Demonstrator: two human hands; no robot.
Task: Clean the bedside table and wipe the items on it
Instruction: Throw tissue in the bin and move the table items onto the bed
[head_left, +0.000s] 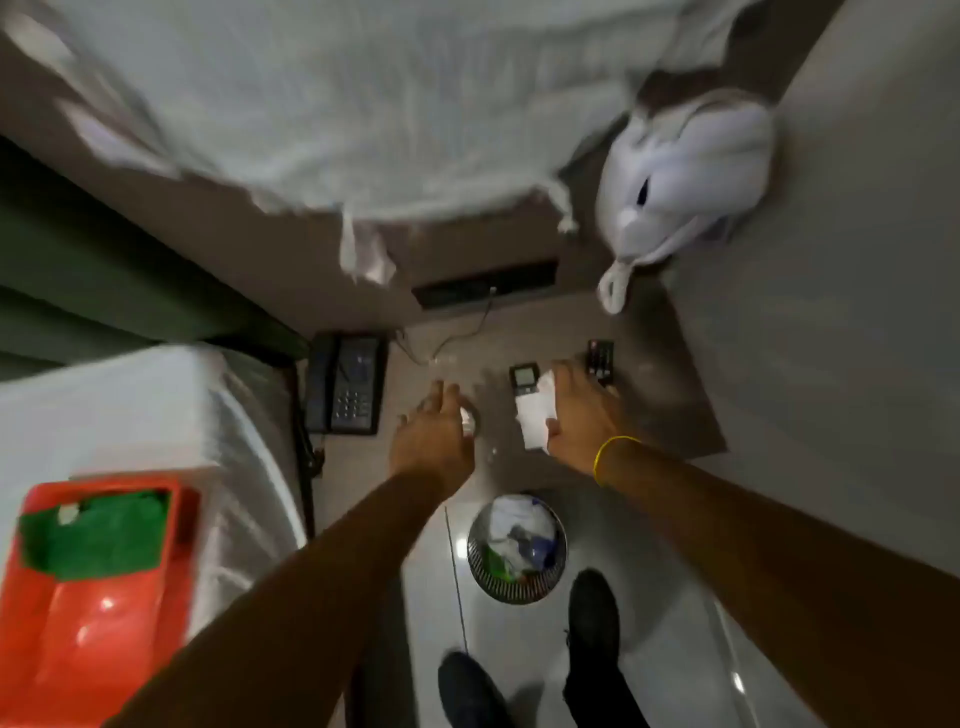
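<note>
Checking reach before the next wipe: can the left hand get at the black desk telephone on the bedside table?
Probably yes: the left hand hovers just right of the black desk telephone, with bare tabletop between them.

brown worktop (670, 415), glossy. on it: dark telephone (345, 384) at left edge, cord (457, 338) trailing to the back, small grey remote (523, 378) mid, black remote (600, 358) right, white cloth (535, 415) beside grey remote.
</note>
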